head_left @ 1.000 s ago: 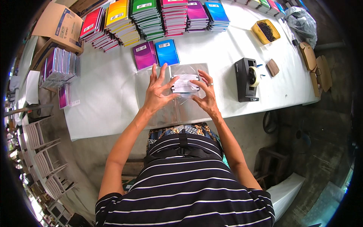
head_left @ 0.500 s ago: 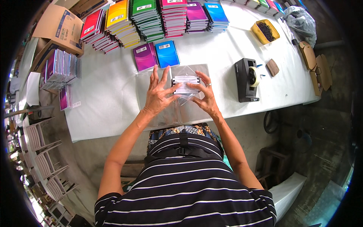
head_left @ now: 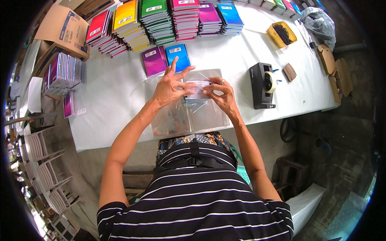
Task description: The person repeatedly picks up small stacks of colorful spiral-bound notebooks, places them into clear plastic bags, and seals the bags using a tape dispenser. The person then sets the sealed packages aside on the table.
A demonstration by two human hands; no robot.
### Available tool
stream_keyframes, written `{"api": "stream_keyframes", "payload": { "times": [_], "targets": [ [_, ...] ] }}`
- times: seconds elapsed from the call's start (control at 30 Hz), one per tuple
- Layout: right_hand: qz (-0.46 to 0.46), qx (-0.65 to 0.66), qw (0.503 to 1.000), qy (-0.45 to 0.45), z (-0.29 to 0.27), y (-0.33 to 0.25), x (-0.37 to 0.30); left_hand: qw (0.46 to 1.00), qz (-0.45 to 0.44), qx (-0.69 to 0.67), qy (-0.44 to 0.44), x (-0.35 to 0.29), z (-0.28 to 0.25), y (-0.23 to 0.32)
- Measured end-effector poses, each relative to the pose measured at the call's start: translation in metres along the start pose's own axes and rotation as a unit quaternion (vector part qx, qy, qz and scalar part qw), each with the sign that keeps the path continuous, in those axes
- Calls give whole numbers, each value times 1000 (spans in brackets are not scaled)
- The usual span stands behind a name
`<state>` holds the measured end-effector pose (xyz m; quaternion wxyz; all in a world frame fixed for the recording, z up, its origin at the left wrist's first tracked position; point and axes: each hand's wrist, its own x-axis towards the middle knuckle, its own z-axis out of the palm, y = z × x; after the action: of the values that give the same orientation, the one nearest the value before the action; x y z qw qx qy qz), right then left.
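A small stack of white slips [head_left: 196, 91] with dark marks along its edges lies in clear film between my hands. My left hand [head_left: 169, 86] grips its left end, two fingers on it and the others spread upward. At the opposite end my right hand [head_left: 222, 94], with a ring on one finger, pinches the stack with bent fingers. Clear plastic bags [head_left: 171, 118] lie flat under both hands, reaching the table's front edge. Just beyond my left fingers rest a purple notebook [head_left: 154, 61] and a blue notebook [head_left: 177, 55], side by side.
Piles of coloured spiral notebooks [head_left: 155, 24] line the table's far side. To the right stand a black tape dispenser [head_left: 261, 86], a brown block [head_left: 289, 72] and a yellow tub [head_left: 282, 34] of small dark pieces. More notebooks [head_left: 66, 74] and a cardboard box [head_left: 66, 30] are at left.
My right fingers have come in closer over the stack, covering more of it. My left hand has shifted slightly up and right. The plastic bags beneath show more.
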<state>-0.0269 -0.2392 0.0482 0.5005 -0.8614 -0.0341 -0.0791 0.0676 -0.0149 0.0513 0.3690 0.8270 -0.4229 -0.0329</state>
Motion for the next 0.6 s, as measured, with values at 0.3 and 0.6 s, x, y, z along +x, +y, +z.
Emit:
{"api": "stream_keyframes", "payload": {
  "times": [0.3,0.6],
  "targets": [
    [-7,110,993,-28,-33,6,-19,982,8,-179,51,-27,-3,-17],
    [-33,83,996,-21,8,26,-23,992,10,-114,56,-35,30,-14]
  ]
}}
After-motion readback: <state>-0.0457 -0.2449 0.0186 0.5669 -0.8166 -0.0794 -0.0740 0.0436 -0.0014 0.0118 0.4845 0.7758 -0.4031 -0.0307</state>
